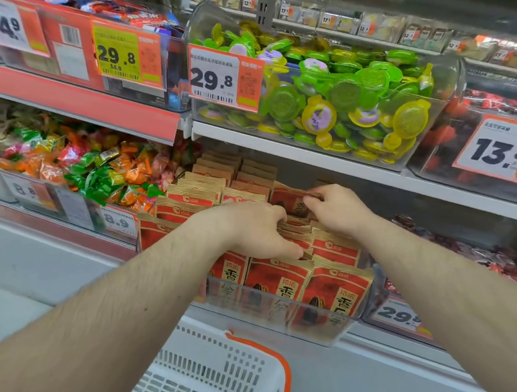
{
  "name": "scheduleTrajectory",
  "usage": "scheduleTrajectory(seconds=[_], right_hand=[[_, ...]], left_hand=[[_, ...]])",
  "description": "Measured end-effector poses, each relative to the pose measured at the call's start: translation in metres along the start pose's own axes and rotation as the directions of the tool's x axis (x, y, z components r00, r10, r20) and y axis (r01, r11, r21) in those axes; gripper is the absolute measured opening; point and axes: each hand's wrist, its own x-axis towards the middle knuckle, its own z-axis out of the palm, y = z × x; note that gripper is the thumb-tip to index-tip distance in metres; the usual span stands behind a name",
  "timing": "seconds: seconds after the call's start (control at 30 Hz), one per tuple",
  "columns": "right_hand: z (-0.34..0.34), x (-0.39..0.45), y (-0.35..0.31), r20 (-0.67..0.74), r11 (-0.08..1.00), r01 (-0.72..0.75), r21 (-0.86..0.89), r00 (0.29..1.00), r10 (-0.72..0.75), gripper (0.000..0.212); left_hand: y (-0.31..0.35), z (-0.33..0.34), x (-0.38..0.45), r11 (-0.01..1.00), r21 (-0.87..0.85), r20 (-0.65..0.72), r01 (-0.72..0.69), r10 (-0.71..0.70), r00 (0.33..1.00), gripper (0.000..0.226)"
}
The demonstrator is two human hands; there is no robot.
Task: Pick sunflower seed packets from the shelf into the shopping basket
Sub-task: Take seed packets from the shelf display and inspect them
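Observation:
Red-and-tan sunflower seed packets (pixel 280 279) stand in rows inside a clear shelf bin (pixel 275 313) at the middle of the view. My left hand (pixel 249 228) reaches into the bin, its fingers curled over the tops of packets in the middle rows. My right hand (pixel 334 208) is further back and pinches the top edge of one packet (pixel 287 199), which is lifted slightly above its neighbours. A white shopping basket (pixel 212 370) with an orange rim sits below the shelf at the bottom centre; no packets show in the visible part.
A bin of mixed wrapped candies (pixel 82 162) lies to the left. Above is a clear bin of green and yellow jelly cups (pixel 346 92). Dark red snacks (pixel 487 258) fill bins at the right. Price tags hang on the shelf edges.

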Motion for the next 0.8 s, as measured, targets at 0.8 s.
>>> scheduleTrajectory(seconds=[0.8], right_hand=[[0.012,0.067,-0.008,-0.059,0.968,-0.243,0.059,0.967,0.247,0.029]], left_hand=[[-0.004,0.014,0.003,0.999,0.02,-0.081,-0.027,0.028,0.996,0.075]])
